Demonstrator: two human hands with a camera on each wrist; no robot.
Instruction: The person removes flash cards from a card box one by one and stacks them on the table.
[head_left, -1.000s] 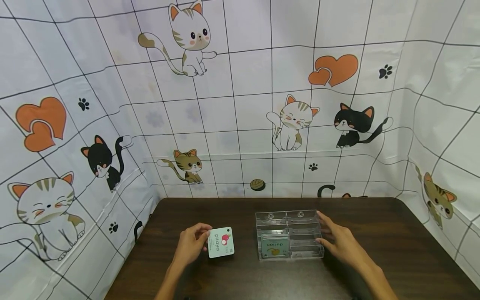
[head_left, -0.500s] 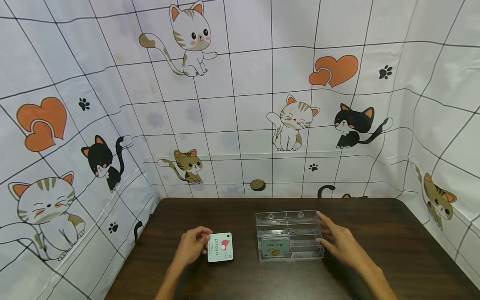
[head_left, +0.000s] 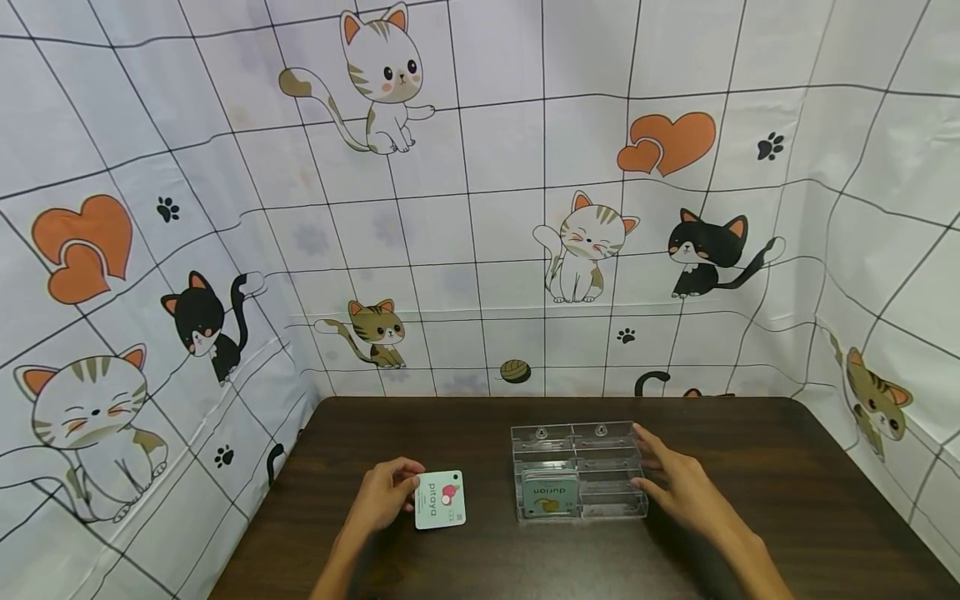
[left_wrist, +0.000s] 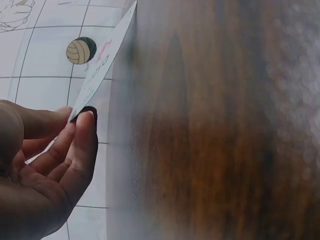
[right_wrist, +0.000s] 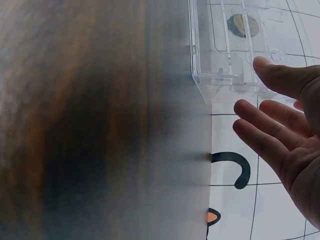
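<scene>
Between thumb and fingers, my left hand (head_left: 384, 497) pinches the left edge of a pale green card (head_left: 440, 500) printed "pitaya" with a pink fruit. The left wrist view shows that card (left_wrist: 102, 67) edge-on and slanted, with the thumb on one face. To its right stands a clear plastic card rack (head_left: 611, 508) with two columns of slots. A stack of cards (head_left: 551, 492), the front one reading "durian", fills the lower left slot. My right hand (head_left: 678, 483) is at the rack's right side, fingers extended; in the right wrist view its thumb overlaps the rack (right_wrist: 220, 80).
Both arms reach over a dark brown wooden table (head_left: 510, 567). Behind and beside it hangs a white gridded sheet (head_left: 495, 208) printed with cats, hearts and paws. Bare tabletop lies between the pitaya card and the rack.
The pitaya card has dropped slightly toward the near edge of the table, along with my left hand. My right hand and the rack stay where they were.
</scene>
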